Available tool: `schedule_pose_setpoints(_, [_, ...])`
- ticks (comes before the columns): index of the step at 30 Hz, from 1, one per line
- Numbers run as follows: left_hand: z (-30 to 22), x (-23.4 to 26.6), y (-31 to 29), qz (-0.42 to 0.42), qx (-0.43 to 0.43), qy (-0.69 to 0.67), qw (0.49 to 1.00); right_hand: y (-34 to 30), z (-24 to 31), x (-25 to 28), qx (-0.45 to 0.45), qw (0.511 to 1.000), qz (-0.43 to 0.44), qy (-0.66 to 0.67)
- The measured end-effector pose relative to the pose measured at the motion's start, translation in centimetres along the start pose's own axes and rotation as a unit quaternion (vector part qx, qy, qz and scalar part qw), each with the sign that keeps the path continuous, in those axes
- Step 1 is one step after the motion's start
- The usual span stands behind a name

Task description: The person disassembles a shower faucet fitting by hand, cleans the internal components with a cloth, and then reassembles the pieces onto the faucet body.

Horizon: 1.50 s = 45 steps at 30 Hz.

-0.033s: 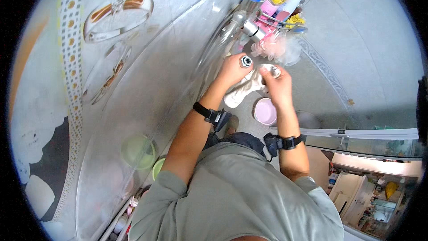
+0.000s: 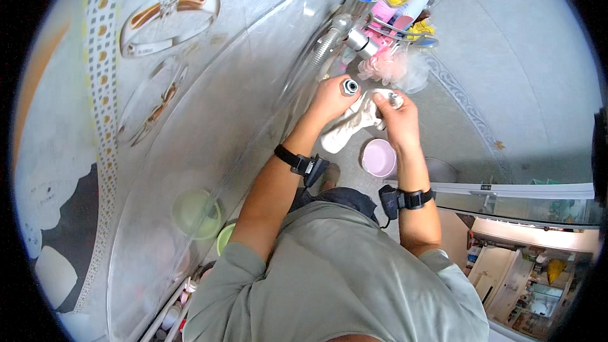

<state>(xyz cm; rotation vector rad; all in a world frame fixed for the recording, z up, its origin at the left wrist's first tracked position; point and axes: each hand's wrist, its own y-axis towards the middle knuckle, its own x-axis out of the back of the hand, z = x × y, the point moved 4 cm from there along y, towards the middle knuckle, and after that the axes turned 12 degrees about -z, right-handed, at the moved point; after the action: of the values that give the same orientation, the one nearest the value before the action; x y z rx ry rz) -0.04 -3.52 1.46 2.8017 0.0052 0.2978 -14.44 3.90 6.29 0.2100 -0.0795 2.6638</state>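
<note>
My left hand [image 2: 330, 100] is closed around a chrome fitting [image 2: 349, 87], its round open end facing up. To its right, my right hand [image 2: 400, 119] pinches a white cloth [image 2: 342, 134] together with a small metal piece [image 2: 396, 99] that sticks out above the thumb. The cloth hangs down to the left, passing under my left hand. Most of both metal pieces is hidden by my fingers. Dark straps with small black devices are on both forearms.
Just beyond my hands are a chrome shower valve [image 2: 362, 44] and a wire shelf [image 2: 411, 39] with bottles and a yellow packet. Pink and white bath puffs [image 2: 386, 66] hang below. A pink basin [image 2: 379, 158] stands on the floor; a glass door track [image 2: 506, 191] runs at right.
My right hand and the white cloth have shifted slightly to the right. My left hand keeps its grip in nearly the same place.
</note>
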Motion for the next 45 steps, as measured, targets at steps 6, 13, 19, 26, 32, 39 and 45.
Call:
schedule_pose_setpoints(6, [0.4,1.1,-0.2,-0.008,0.022,-0.010,1.000,1.1,0.4,-0.7,0.056,0.998,0.024,0.033])
schedule_pose_setpoints(13, [1.0,1.9,-0.6,-0.033,0.039,-0.028,0.998,2.2,3.6,-3.0,0.246,0.951,0.144,-0.121])
schedule_pose_setpoints(19, [1.0,1.6,-1.0,-0.100,0.096,-0.023,0.990,4.0,6.1,-6.3,0.430,0.811,0.350,-0.184])
schedule_pose_setpoints(26, [-0.2,0.9,-2.0,-0.181,0.055,0.030,0.982,5.2,7.0,-7.9,0.456,0.711,0.481,-0.235])
schedule_pose_setpoints(32, [-1.7,-0.2,-3.7,-0.271,0.066,0.070,0.958,5.1,7.3,-8.1,0.385,0.677,0.558,-0.285])
schedule_pose_setpoints(39, [-0.5,-0.1,-5.6,-0.348,0.050,0.120,0.928,5.8,7.8,-4.0,0.267,0.625,0.711,-0.183])
schedule_pose_setpoints(45, [0.3,-0.1,-4.8,-0.293,0.065,0.147,0.943,3.7,7.8,-6.6,0.462,0.637,0.562,-0.255])
